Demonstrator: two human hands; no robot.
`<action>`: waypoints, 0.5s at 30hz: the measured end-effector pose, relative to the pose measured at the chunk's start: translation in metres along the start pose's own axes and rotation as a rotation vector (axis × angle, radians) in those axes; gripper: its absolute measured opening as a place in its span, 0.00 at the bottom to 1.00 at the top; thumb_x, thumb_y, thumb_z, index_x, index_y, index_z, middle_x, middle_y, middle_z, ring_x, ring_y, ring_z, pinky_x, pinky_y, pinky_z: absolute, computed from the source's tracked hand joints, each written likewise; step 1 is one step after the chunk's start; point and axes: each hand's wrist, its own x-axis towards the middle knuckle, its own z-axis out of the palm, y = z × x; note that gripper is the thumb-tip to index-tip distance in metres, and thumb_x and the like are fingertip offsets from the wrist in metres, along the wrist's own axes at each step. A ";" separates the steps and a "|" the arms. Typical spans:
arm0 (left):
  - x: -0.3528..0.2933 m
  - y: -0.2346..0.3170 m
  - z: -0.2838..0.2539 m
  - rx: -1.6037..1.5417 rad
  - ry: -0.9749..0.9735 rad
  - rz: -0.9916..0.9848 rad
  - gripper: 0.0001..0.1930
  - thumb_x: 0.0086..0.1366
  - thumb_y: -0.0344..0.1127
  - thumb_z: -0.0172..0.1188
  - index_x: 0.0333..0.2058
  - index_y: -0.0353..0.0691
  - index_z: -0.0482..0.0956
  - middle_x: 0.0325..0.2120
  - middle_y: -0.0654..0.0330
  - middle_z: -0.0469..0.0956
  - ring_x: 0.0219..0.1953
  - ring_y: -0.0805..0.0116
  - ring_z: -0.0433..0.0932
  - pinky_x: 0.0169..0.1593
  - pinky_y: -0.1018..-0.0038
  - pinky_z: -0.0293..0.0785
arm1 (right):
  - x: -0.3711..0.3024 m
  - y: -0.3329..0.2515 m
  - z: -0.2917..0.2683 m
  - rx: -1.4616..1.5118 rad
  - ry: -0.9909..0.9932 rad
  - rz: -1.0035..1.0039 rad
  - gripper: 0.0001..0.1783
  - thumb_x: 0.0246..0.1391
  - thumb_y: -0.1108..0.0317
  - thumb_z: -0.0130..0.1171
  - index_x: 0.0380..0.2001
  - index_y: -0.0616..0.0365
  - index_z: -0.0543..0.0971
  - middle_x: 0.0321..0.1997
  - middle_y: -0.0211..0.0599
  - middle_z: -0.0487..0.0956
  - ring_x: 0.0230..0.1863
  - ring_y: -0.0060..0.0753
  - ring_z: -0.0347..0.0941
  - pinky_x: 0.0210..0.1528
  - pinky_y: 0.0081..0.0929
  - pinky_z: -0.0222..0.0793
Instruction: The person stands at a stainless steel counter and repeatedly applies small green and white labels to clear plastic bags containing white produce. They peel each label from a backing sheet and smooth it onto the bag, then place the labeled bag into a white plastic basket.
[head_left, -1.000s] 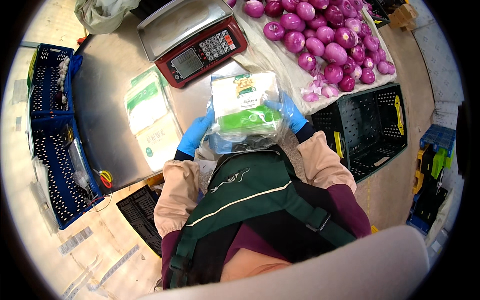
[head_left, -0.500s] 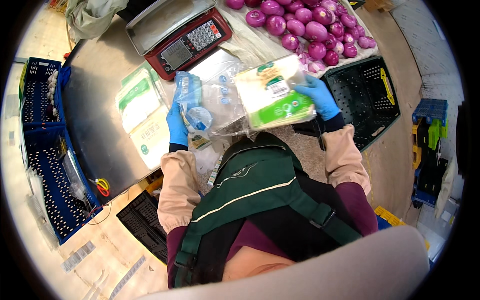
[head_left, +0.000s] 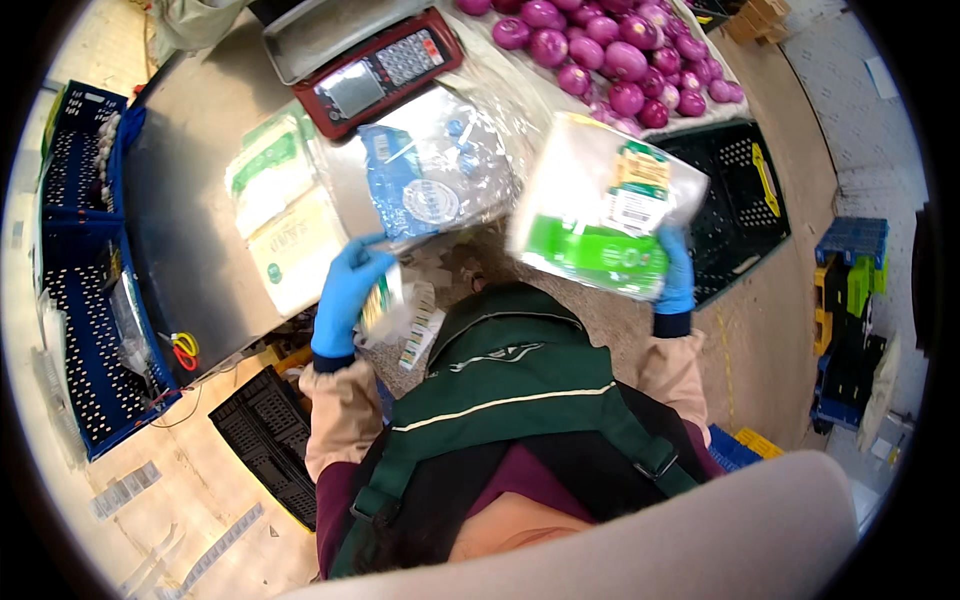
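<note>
In my right hand is a flat stack of clear plastic bags with a green printed band and a white label. My fingers close on its lower right corner, and it hangs in front of the dark green crate. My left hand holds no bag; its fingers are bent and apart, beside a roll of printed labels at the table's edge. Whether the fingertips touch the roll is hard to see. Ahead of that hand a clear bag with blue print lies on the table.
Peeled red onions cover a cloth at the far right. A red weighing scale stands at the back, near more flat bags. The dark green crate stands at right, blue crates at left. Yellow-handled scissors hang at the left edge.
My left hand has let go of the clear blue-printed bag and moved down toward the label roll. My right hand has carried its bag stack to the right and tilted it.
</note>
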 end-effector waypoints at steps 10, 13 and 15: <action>-0.021 -0.071 0.129 -0.936 -0.036 -0.156 0.21 0.63 0.39 0.62 0.52 0.34 0.72 0.42 0.58 0.77 0.41 0.71 0.77 0.41 0.75 0.76 | -0.048 0.109 0.057 0.104 -0.302 0.255 0.16 0.56 0.73 0.60 0.48 0.58 0.74 0.48 0.37 0.78 0.49 0.31 0.75 0.54 0.31 0.71; -0.033 -0.078 0.124 -0.826 -0.013 -0.131 0.21 0.62 0.39 0.64 0.50 0.35 0.74 0.40 0.60 0.79 0.35 0.72 0.78 0.39 0.78 0.75 | -0.056 0.089 0.053 -0.152 -0.354 0.107 0.30 0.51 0.76 0.64 0.58 0.58 0.67 0.52 0.38 0.76 0.52 0.31 0.72 0.55 0.30 0.71; -0.043 -0.074 0.120 -0.771 0.019 -0.143 0.21 0.61 0.38 0.65 0.51 0.35 0.74 0.40 0.60 0.79 0.35 0.72 0.78 0.38 0.78 0.75 | -0.054 0.059 0.063 -0.436 -0.355 -0.235 0.40 0.48 0.77 0.66 0.64 0.58 0.61 0.55 0.38 0.73 0.55 0.32 0.71 0.56 0.29 0.70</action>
